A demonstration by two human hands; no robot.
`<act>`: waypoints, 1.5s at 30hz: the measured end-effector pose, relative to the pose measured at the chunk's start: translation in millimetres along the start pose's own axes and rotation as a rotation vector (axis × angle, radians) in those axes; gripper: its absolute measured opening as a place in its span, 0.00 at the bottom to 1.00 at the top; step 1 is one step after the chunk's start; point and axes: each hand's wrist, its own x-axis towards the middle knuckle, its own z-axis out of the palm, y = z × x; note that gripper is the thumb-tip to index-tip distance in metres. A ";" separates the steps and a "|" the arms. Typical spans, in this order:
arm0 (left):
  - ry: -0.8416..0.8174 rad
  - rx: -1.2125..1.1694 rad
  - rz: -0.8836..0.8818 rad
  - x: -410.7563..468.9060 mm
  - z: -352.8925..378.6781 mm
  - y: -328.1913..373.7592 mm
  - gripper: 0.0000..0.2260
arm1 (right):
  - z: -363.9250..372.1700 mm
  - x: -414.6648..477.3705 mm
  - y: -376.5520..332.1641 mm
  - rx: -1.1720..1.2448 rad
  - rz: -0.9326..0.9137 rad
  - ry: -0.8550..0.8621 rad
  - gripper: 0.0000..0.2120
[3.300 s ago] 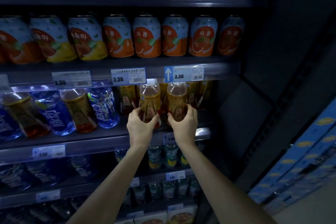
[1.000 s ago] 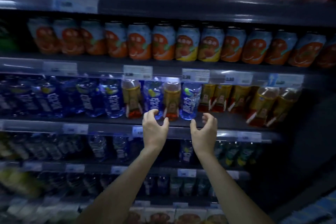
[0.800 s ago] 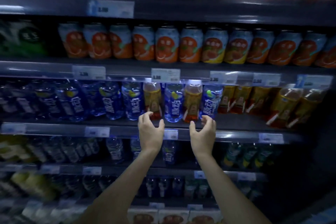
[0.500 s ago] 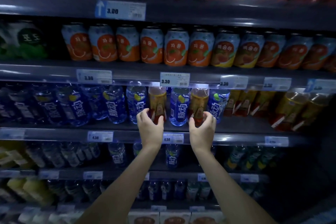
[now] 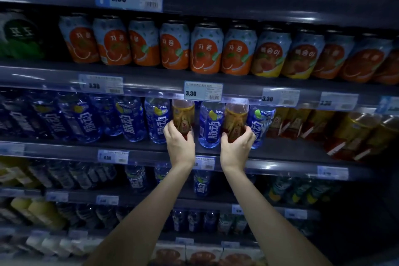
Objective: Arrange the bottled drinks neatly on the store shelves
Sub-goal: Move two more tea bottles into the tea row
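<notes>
Both arms reach up from the bottom of the frame to mid-centre. My left hand (image 5: 180, 143) wraps the base of the left amber bottle (image 5: 183, 115); my right hand (image 5: 237, 147) wraps the right amber bottle (image 5: 235, 120), a blue bottle (image 5: 210, 125) between them on the shelf (image 5: 64, 150). I can't see either cap behind the price strip (image 5: 203, 90); frame edges are blurred.

L hand (image 5: 180, 142) grips amber bottle (image 5: 183, 116); R hand (image 5: 237, 147) grips 2nd amber bottle (image 5: 235, 120); blue bottle (image 5: 210, 125) btwn them.
</notes>
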 end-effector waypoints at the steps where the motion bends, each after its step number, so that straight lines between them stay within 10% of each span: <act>1: 0.011 0.002 -0.008 1.7 1.8 0.6 0.27 | 2.1 0.1 -0.8 -0.001 0.005 0.014 0.32; 45: 0.119 -0.005 -0.041 7.4 5.3 -14.9 0.34 | 12.0 2.4 -9.2 -0.101 0.035 0.149 0.36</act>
